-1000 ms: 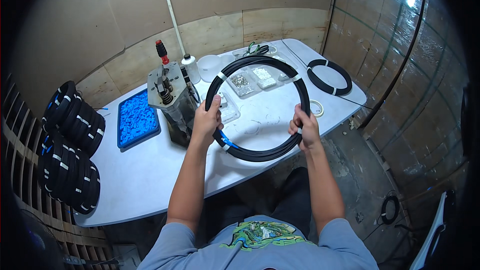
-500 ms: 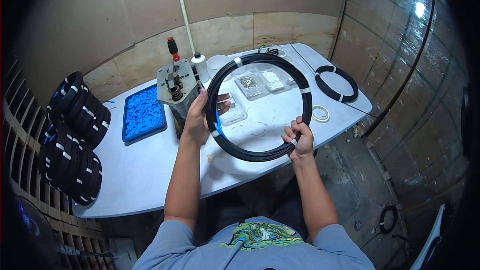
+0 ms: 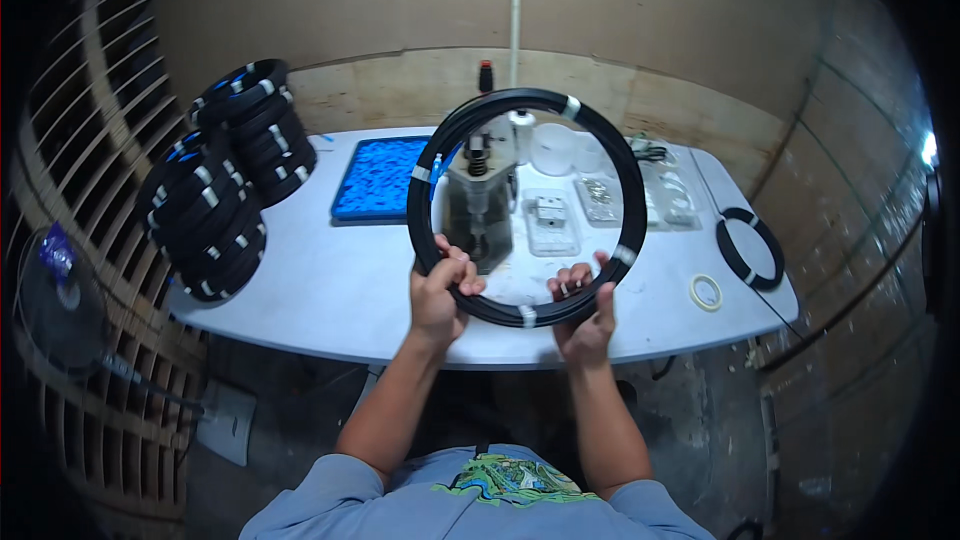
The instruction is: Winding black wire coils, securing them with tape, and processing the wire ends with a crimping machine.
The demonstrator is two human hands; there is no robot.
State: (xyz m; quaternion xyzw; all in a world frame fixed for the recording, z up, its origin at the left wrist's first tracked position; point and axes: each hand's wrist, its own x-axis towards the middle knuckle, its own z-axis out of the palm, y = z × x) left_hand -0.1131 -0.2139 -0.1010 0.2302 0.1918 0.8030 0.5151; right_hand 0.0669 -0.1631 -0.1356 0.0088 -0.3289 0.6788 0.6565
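A large coil of black cable point(image 3: 632, 202), bound with white tape bands and bearing a blue piece on its left side, is held up above the near edge of the white table. My left hand point(image 3: 440, 292) is closed round its lower left. At its lower right my right hand point(image 3: 586, 318) supports it, fingers curled at the inner side and thumb at the outer. Through the ring shows a metal press point(image 3: 478, 205) with a red-tipped black handle, partly covered by the coil.
Stacks of similar black coils point(image 3: 205, 225) stand at the table's left. A tray of blue pieces point(image 3: 375, 180) lies near the press. Clear boxes of small parts point(image 3: 553, 230) sit centre-right. Tape roll point(image 3: 705, 292) and another coil point(image 3: 750, 248) lie at right; a fan point(image 3: 65, 290) stands lower left.
The view has swung left. The coil has turned clockwise, its blue piece rising to the upper left. My left hand has moved down to the coil's lower left and gripped it.
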